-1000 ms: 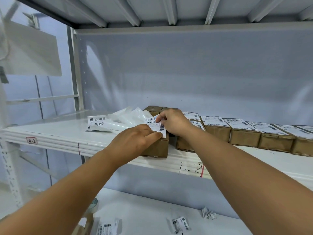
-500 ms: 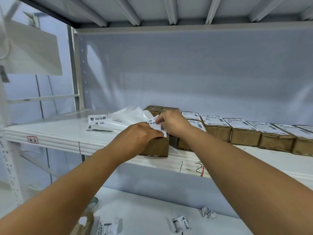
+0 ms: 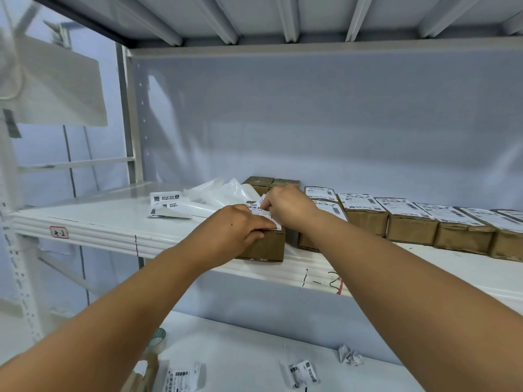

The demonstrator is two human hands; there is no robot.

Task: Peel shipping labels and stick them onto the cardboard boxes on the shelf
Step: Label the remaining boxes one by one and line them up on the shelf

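Backing sheets [image 3: 203,203]: loose pile toward the shelf's [image 3: 85,230] back left.
Left hand [image 3: 235,230]: fingers flat, pressing the label's [image 3: 261,215] near edge onto the box [image 3: 267,246].
Label: on top of the box at the shelf's front edge, between both hands.
Right hand [image 3: 288,205]: pinching the label's lifted far corner.
Labelled boxes [image 3: 410,222]: row running rightward.

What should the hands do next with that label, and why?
Probably lower the far end and smooth it flat: the left hand presses the label onto the box, while the right hand pinches its far end, lifted.
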